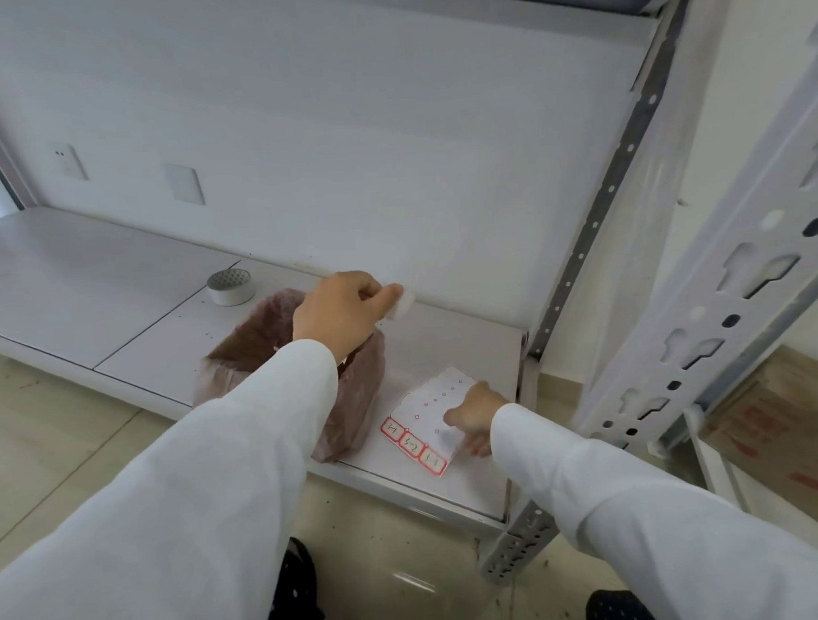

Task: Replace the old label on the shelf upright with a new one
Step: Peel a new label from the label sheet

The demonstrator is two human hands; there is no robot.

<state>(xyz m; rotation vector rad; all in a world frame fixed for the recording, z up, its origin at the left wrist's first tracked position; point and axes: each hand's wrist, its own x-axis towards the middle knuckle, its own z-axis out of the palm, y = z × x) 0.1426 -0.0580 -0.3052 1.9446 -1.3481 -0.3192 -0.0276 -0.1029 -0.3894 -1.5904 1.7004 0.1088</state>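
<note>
- Our left hand (339,313) reaches over the small bin lined with a pinkish-brown plastic bag (355,406), which stands on the pale grey metal shelf board (155,349).
- Its grip is pinched shut: thumb and fingers hold a small, crumpled white scrap of label (401,304) just past the far right rim of the bin.
- Our right hand (477,412) rests on the white sheet of label backing paper (430,402), which lies flat on the shelf board to the right of the bin, near the front edge.
- The fingers of this hand curl down against the sheet; we cannot tell whether the grip has closed on anything, since the fingertips are hidden beneath the hand.
- Along the near edge of the sheet sit three red-bordered white labels with handwritten marks (413,445), side by side; the rest of the sheet shows only small red corner remnants.
- A roll of white tape (229,287) lies flat on the shelf board, left of and beyond the bin.
- The grey perforated shelf upright (707,325) rises at the right, close to us, and a second one (595,222) stands farther back by the wall.
- Both our arms wear white sleeves (218,482).
</note>
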